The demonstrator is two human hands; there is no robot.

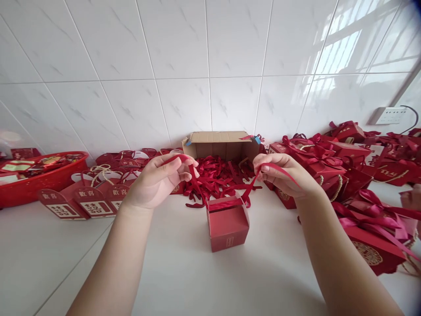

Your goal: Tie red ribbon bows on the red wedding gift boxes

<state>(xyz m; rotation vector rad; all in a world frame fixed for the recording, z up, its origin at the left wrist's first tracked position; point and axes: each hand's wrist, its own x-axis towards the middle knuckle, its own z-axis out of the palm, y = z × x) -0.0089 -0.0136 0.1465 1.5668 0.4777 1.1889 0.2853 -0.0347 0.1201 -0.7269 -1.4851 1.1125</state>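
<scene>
A small red gift box (pixel 229 226) stands on the white table in front of me. A dark red ribbon (pixel 249 189) runs from the box up to both hands. My left hand (pixel 158 177), above and left of the box, pinches one end of it between thumb and fingers. On the other side my right hand (pixel 279 174) is closed on the opposite end, whose tail lies over the fingers. Behind the box, more red ribbons (pixel 219 175) spill from an open cardboard box (pixel 220 137).
At left stand red boxes with white-and-gold fronts (pixel 95 207), near a red basin (pixel 39 188) of wrapped packets. Ribboned red boxes (pixel 324 169) crowd the right side. Another person's hand (pixel 412 199) shows at the right edge. A tiled wall (pixel 233 101) rises behind.
</scene>
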